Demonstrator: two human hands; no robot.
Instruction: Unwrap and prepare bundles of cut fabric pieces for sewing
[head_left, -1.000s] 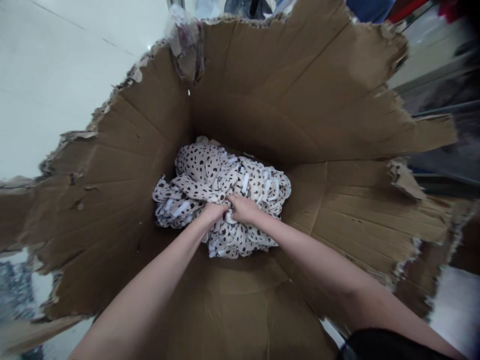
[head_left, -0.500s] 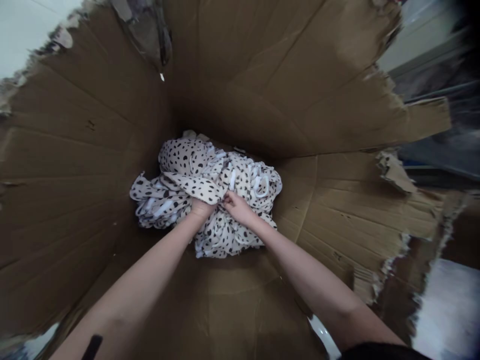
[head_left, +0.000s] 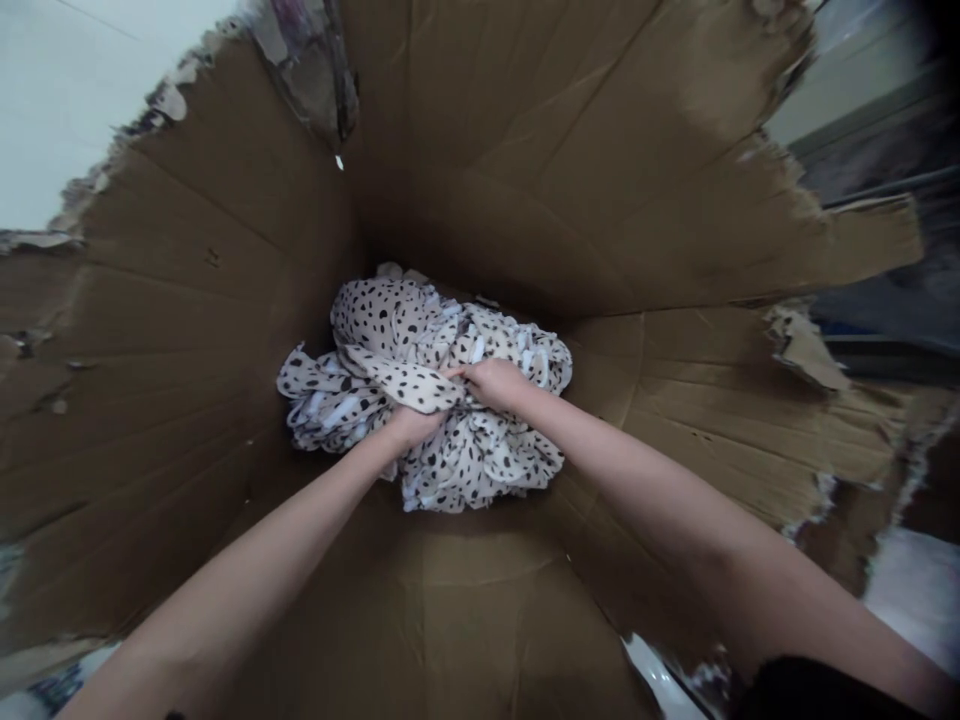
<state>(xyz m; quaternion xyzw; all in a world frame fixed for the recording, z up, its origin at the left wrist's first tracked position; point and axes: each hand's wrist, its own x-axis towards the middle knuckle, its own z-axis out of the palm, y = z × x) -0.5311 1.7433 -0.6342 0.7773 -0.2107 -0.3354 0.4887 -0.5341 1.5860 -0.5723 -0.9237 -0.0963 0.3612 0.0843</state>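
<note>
Gripping spotted cloth bundle (head_left: 382, 320) with both hands deep inside torn cardboard box (head_left: 525, 180).
Bundle lying on box bottom, long axis running side to side across view, most of it ahead of both hands. Left hand (head_left: 410, 428) closed on near edge, fingers buried in bundle; right hand (head_left: 493, 384) curled shut over top, slightly farther in, just beside left hand.

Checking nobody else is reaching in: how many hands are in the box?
2: the left hand under a fold of the spotted fabric, the right hand on top of it. No others show.
</note>
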